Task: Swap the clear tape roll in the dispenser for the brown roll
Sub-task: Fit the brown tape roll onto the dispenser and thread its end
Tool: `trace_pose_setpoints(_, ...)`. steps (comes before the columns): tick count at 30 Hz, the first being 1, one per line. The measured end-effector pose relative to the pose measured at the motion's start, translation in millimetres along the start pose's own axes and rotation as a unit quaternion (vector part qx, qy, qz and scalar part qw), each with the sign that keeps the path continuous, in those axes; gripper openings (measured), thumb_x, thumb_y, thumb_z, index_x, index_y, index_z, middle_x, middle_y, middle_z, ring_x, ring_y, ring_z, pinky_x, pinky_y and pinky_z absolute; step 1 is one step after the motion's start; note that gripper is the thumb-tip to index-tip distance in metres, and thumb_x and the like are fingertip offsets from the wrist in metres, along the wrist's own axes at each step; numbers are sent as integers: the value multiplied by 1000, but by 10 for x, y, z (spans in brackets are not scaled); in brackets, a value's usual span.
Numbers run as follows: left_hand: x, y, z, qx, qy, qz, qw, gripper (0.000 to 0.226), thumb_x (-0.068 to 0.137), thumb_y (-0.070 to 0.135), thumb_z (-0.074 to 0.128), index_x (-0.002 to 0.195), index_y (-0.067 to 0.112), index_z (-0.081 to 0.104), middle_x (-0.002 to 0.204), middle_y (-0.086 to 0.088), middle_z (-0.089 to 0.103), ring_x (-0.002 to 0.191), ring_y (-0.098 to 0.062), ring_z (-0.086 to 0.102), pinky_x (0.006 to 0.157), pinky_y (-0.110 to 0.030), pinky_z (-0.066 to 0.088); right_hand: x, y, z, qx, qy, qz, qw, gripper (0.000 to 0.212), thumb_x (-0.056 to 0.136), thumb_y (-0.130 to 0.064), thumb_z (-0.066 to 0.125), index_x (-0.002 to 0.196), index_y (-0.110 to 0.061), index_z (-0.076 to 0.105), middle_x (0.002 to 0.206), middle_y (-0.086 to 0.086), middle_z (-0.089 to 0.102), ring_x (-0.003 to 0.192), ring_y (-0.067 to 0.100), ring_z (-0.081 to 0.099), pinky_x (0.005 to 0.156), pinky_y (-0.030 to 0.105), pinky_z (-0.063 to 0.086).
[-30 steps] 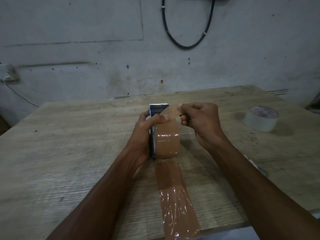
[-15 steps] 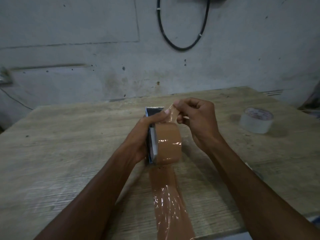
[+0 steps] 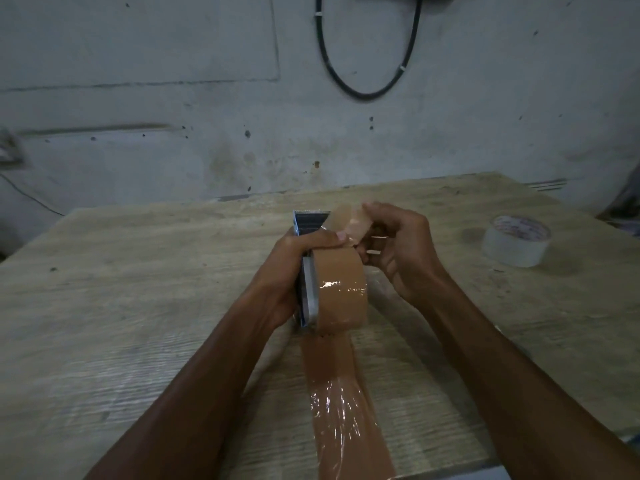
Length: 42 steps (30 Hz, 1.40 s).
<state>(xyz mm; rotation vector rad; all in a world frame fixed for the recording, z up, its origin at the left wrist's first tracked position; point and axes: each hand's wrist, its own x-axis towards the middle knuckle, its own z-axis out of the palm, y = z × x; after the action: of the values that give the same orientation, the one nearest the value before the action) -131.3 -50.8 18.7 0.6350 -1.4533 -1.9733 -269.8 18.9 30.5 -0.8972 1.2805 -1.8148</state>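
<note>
The brown tape roll sits mounted on the blue and metal dispenser, held just above the middle of the wooden table. My left hand grips the dispenser from the left, thumb across the top of the roll. My right hand pinches the loose brown tape end and holds it up beside the dispenser's toothed front. The clear tape roll lies flat on the table at the far right, apart from both hands.
A long strip of brown tape is stuck on the table from under the dispenser toward the near edge. A grey wall stands behind the table, with a black cable loop hanging on it.
My right hand has peeled the brown tape end higher and further off the roll. The dispenser has tipped slightly toward me in my left hand. The clear roll has not moved.
</note>
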Motion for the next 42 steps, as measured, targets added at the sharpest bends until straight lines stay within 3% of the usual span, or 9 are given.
trace_pose_setpoints(3,-12,-1,0,-3,5,3,1000,40,68,16,78,105,7,66,72,-6,72,58,-18,68,52,-27,56,35,-8,-26,-12,2,-22,1000,42,81,-47,65,71,-7,68,62,9,62,51,22,54,54,32,46)
trace_pose_setpoints(7,20,-14,-15,10,6,13,1000,35,70,22,75,102,10,66,75,-6,71,61,-18,68,57,-29,57,69,42,-20,-157,12,-120,980,52,76,-53,68,77,-1,72,63,12,65,52,21,56,54,33,48)
trace_pose_setpoints(10,33,-17,-6,18,-5,20,1000,30,70,17,78,98,11,67,73,-5,70,60,-17,66,57,-28,56,67,51,-3,-202,17,-164,965,32,81,-39,74,77,-7,75,65,7,68,54,15,57,52,29,48)
trace_pose_setpoints(14,35,-26,-14,5,3,14,1000,39,70,18,73,107,10,65,72,-5,71,59,-17,67,54,-28,56,92,51,-6,-154,31,-123,980,16,82,-14,77,71,-2,75,60,13,66,48,18,53,46,27,42)
trace_pose_setpoints(20,56,-23,-43,10,10,30,999,64,67,18,73,127,5,58,92,-13,70,72,-21,69,58,-32,56,67,45,-10,-125,39,-60,990,11,79,-7,74,74,2,74,55,9,65,40,14,53,41,24,41)
trace_pose_setpoints(23,75,-41,-70,13,18,27,999,66,66,19,74,128,5,58,95,-14,70,74,-23,70,60,-33,56,68,49,-14,-111,39,-36,992,10,78,-4,72,71,1,73,51,6,60,40,13,50,41,23,40)
trace_pose_setpoints(30,82,-43,-91,19,32,31,999,44,66,19,72,109,13,64,81,-5,72,67,-17,69,58,-31,57,51,93,6,-129,40,-31,990,12,82,-5,68,72,0,74,54,8,64,43,12,54,43,24,45)
trace_pose_setpoints(37,94,-62,-79,27,42,40,998,52,68,21,71,117,6,63,80,-6,70,65,-17,67,57,-30,56,86,169,4,-157,52,-35,986,14,83,-13,70,75,-3,77,68,16,72,54,18,62,57,33,55)
trace_pose_setpoints(42,77,-61,-76,20,32,44,998,51,67,20,72,116,8,64,82,-5,72,66,-16,68,57,-29,57,109,197,-3,-178,43,-44,982,15,84,-19,72,77,-7,77,74,12,75,67,23,70,68,39,62)
